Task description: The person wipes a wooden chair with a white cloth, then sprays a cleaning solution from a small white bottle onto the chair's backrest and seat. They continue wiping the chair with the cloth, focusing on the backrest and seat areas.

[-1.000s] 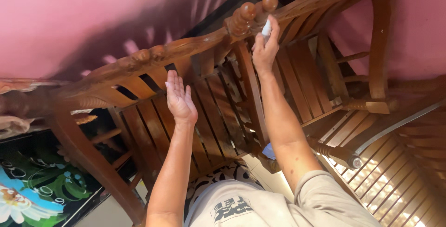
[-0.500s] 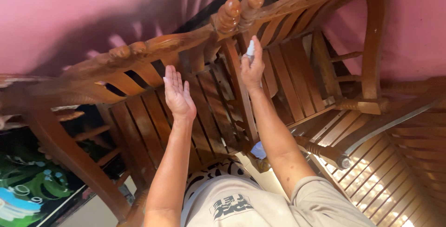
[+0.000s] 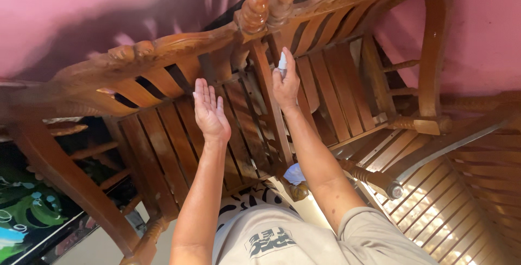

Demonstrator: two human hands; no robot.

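Two bare hands reach out over a pair of carved wooden chairs. On the right, the right hand (image 3: 285, 86) is closed around a small white bottle (image 3: 282, 62), whose pale tip pokes up past the fingertips; the bottle is held over the upright post (image 3: 269, 94) where the two chairs meet, and whether it touches the wood cannot be told. On the left, the left hand (image 3: 209, 110) is open and flat, fingers together and stretched forward, holding nothing; it hovers above the slatted back of the left chair (image 3: 163, 135), and contact with the slats cannot be judged. Both forearms run up from the bottom of the view, the right one crossing the gap between the chairs.

Beyond the fingers, two rounded turned finials (image 3: 267, 5) stand side by side at the junction of the chair backs. A carved top rail (image 3: 146, 56) sweeps away leftward from them. The right chair (image 3: 336, 86) shows the same reddish-brown slats, with an armrest and turned spindles further right. A small whitish cloth or wad (image 3: 296, 174) lies low between the chairs near the right elbow. Behind everything is a pink wall (image 3: 65, 10). A floral mat (image 3: 27, 216) in green and blue shows at the lower left, and the person's grey printed shirt (image 3: 271, 238) fills the bottom edge.
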